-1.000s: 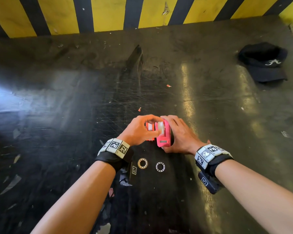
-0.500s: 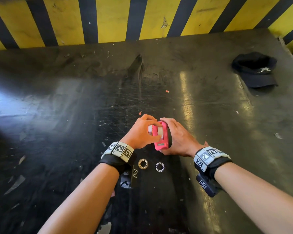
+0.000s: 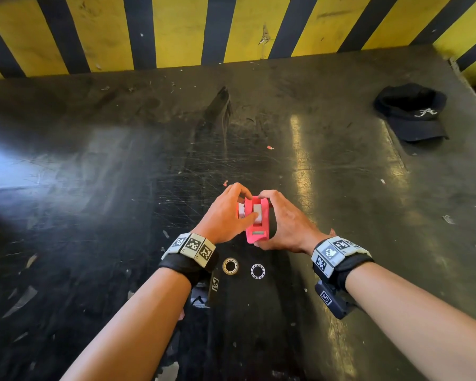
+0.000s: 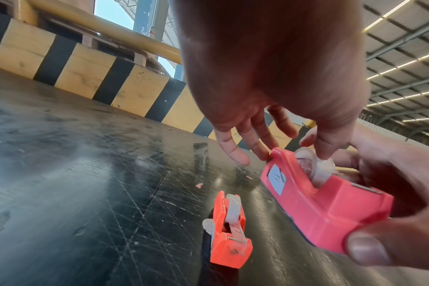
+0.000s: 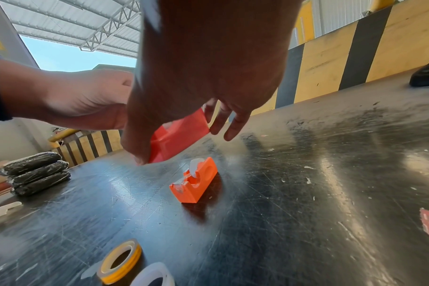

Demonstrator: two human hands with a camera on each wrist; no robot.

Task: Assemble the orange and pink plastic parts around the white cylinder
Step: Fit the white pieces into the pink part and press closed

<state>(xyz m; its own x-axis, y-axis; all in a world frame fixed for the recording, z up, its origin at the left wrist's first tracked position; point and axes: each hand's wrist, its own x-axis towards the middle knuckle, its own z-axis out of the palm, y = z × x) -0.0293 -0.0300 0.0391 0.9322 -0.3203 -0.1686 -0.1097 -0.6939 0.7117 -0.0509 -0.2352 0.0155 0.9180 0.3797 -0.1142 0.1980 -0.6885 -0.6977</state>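
Scratched black tabletop (image 3: 99,188), backed by a yellow-and-black striped wall (image 3: 176,28). At centre, my left hand (image 3: 223,215) sets thumb and fingertips on the white cylinder (image 4: 316,170), a tape roll seated in the slot of the pink part (image 4: 316,209); the other fingers are spread loosely. My right hand (image 3: 289,224) wraps the pink part from its far side, thumb on the near end, holding it above the table. The orange part (image 5: 195,183), with its own white roll, stands on the table below. Step in hand, as I judge it: seating the roll; the next move calls for pressing it down squarely. Two tape rings (image 3: 243,268) lie nearer me, a black cap (image 3: 412,114) far right. Compared with half a second ago, the grip is unchanged; the head view sits slightly lower.
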